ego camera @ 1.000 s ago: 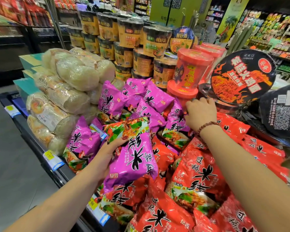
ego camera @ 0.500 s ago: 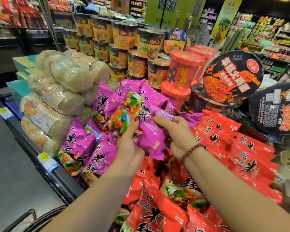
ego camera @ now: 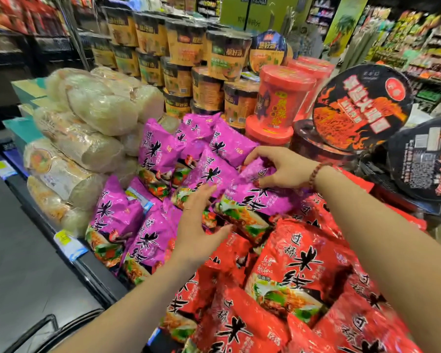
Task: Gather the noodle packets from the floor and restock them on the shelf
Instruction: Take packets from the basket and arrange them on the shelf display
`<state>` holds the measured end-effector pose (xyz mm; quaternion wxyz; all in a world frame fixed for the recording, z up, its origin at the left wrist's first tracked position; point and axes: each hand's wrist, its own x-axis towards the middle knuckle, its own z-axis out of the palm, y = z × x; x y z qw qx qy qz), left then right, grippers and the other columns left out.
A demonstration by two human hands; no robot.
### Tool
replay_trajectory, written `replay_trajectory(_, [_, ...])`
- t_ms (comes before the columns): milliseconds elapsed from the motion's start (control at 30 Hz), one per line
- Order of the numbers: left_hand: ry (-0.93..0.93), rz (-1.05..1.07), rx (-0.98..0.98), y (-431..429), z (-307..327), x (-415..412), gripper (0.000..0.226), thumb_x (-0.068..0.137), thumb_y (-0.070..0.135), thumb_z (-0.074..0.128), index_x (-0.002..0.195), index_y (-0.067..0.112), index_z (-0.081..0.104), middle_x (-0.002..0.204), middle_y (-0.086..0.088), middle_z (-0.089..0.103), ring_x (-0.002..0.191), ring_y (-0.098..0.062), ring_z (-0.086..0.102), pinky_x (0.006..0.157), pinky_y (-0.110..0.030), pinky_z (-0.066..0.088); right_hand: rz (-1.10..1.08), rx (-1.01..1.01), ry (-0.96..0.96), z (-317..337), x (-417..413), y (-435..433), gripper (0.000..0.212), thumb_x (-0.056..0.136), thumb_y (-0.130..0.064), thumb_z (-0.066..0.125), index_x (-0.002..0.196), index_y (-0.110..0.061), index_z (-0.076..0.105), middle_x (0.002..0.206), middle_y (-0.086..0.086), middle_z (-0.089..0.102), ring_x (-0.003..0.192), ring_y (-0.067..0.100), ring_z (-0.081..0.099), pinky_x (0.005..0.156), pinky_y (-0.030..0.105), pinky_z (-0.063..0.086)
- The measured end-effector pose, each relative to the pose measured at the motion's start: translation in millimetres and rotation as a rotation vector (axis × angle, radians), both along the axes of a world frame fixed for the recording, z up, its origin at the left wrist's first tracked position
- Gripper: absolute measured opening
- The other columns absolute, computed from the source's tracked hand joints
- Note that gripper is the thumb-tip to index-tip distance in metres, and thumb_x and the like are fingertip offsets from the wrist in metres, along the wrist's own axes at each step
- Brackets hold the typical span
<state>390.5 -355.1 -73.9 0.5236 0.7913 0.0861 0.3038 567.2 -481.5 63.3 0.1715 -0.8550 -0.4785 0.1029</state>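
Right grip (ego camera: 278, 169) pinches purple packet (ego camera: 255, 197) (reads 米线) | left grip (ego camera: 196, 225) flat, fingers straight, touching it

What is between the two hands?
In the head view, a purple noodle packet lies between the left hand and the right hand, which holds its top end.
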Motion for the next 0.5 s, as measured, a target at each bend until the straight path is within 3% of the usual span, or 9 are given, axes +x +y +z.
replay_trajectory(100, [0.068, -0.106, 0.232, -6, -8, 14, 0.078, 0.067, 0.036, 0.073, 0.139, 0.033, 0.044, 0.149, 0.005, 0.032, 0.138, -0.008, 0.028, 0.11, -0.01, 0.012, -0.011, -0.147, -0.027, -3, 11, 9, 0.051, 0.071, -0.009, 0.079, 0.117, -0.018, 0.059, 0.12, 0.006, 0.06, 0.109, 0.025, 0.056, 0.097, 0.039, 0.043])
replay_trajectory(233, [0.162, -0.074, 0.413, -17, -14, 32, 0.085, 0.069, 0.03, 0.08, 0.144, 0.029, 0.04, 0.15, -0.007, 0.037, 0.135, -0.029, 0.034, 0.109, -0.03, 0.019, -0.022, -0.27, -0.258, -6, 15, 17, 0.067, 0.072, -0.022, 0.081, 0.13, -0.014, 0.048, 0.121, 0.011, 0.056, 0.111, 0.029, 0.054, 0.092, 0.038, 0.044])
replay_trajectory(300, [0.191, -0.03, 0.458, -19, -15, 39, 0.086, 0.072, 0.029, 0.081, 0.146, 0.03, 0.038, 0.149, -0.007, 0.039, 0.133, -0.031, 0.035, 0.111, -0.036, 0.024, -0.017, -0.228, -0.495, -7, 5, 14, 0.074, 0.073, -0.029, 0.079, 0.137, -0.016, 0.043, 0.124, 0.011, 0.05, 0.115, 0.029, 0.049, 0.09, 0.04, 0.045])
replay_trajectory(400, [0.224, -0.016, 0.483, -21, -20, 43, 0.085, 0.076, 0.032, 0.078, 0.147, 0.033, 0.033, 0.149, -0.005, 0.04, 0.134, -0.03, 0.036, 0.112, -0.041, 0.029, -0.017, -0.163, -0.798, -12, -11, 0, 0.082, 0.072, -0.046, 0.077, 0.142, -0.022, 0.042, 0.143, 0.014, 0.043, 0.129, 0.034, 0.041, 0.102, 0.048, 0.035])
replay_trajectory(500, [0.286, -0.017, 0.469, -24, -27, 46, 0.089, 0.079, 0.035, 0.076, 0.149, 0.038, 0.021, 0.152, -0.004, 0.036, 0.137, -0.028, 0.034, 0.112, -0.041, 0.032, -0.182, -0.334, -0.605, -23, -11, -15, 0.091, 0.08, -0.071, 0.053, 0.152, -0.037, 0.011, 0.161, 0.007, 0.009, 0.143, 0.032, 0.021, 0.111, 0.05, 0.025])
